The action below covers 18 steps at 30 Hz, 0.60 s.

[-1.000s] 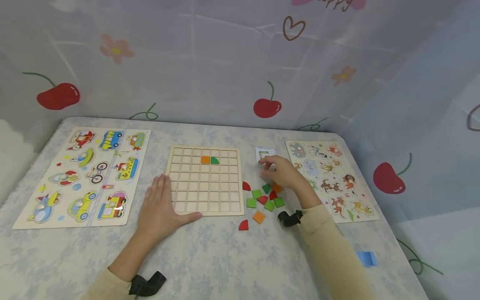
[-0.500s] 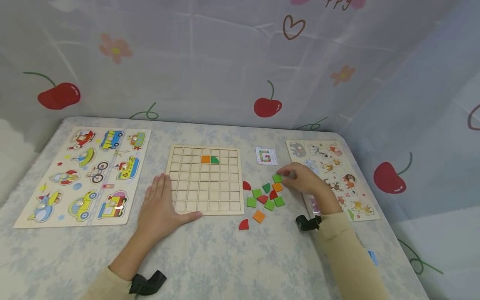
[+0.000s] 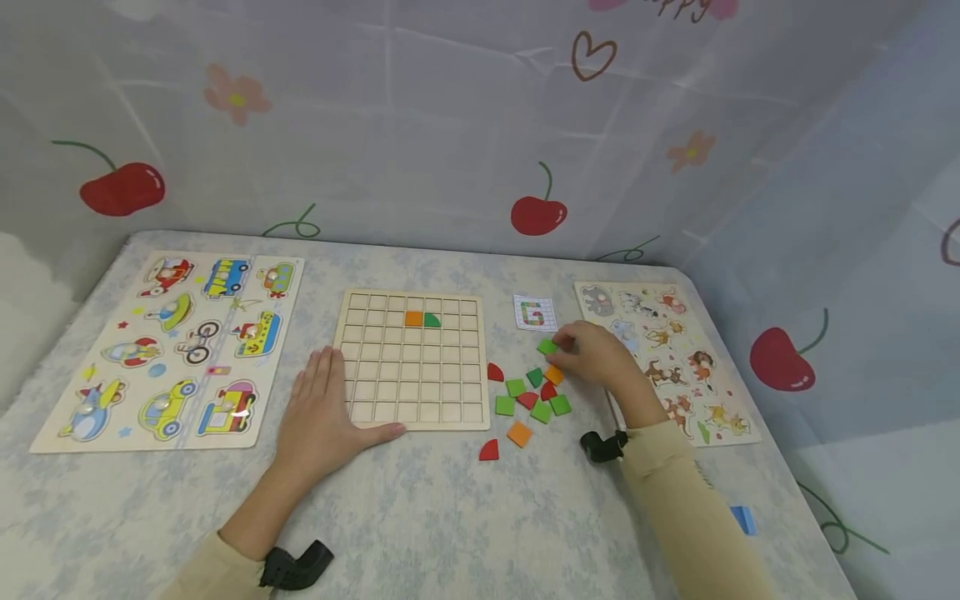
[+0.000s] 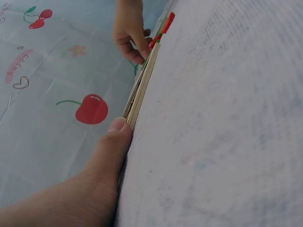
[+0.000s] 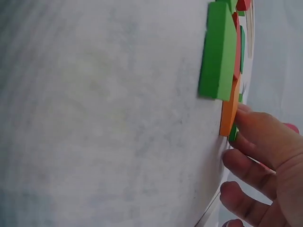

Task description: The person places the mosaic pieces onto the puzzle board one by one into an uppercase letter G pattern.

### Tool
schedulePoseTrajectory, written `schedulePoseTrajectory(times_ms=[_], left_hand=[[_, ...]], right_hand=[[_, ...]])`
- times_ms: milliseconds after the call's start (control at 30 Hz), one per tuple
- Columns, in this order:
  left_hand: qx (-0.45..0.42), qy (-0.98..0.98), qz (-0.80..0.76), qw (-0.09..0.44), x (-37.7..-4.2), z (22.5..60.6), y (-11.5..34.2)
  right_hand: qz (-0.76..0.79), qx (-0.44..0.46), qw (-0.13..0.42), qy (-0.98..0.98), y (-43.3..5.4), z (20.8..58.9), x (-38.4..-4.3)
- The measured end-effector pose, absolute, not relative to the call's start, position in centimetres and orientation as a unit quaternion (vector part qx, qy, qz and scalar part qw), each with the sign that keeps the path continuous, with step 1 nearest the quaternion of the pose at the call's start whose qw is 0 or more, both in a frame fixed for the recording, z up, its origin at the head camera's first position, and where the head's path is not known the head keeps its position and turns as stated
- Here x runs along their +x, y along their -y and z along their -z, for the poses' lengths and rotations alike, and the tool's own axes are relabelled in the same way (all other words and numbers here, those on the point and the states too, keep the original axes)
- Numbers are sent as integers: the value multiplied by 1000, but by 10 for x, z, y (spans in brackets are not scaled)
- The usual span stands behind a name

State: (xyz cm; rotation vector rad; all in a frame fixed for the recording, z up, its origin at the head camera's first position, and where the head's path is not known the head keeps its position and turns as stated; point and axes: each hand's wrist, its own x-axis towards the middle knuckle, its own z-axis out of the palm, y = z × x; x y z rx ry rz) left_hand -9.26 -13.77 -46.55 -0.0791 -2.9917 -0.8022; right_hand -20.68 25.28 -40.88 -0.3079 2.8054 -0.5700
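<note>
A square wooden grid board [image 3: 412, 375] lies mid-table, with an orange square tile [image 3: 414, 318] and a green quarter-circle tile [image 3: 432, 320] side by side in its upper cells. My left hand [image 3: 318, 417] rests flat at the board's left edge, fingers straight, its thumb along the near edge; the left wrist view shows the thumb [image 4: 116, 135] against the board's side. At the top of a loose tile pile, my right hand [image 3: 592, 358] pinches a green square tile [image 3: 547, 346] between thumb and forefinger. In the right wrist view that tile is mostly hidden behind an orange one [image 5: 229, 111].
Several red, green and orange tiles [image 3: 540, 411] lie right of the board. Behind them sits a small pattern card [image 3: 534, 313] with a G-like figure. A vehicle puzzle [image 3: 172, 358] lies at left, an animal puzzle [image 3: 720, 375] at right, partly under my right arm.
My right hand has moved off the pattern card, down to the pile, then slightly up and left; the green square tile shifted along with it. The left hand has stayed put.
</note>
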Motion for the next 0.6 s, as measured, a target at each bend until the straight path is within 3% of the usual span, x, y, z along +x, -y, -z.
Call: schedulePoseTrajectory(times_ms=[600], left_hand=[[-24,965,260,19,-93,466,138]], right_hand=[[271,-101,143,-947,-234,411,-215]])
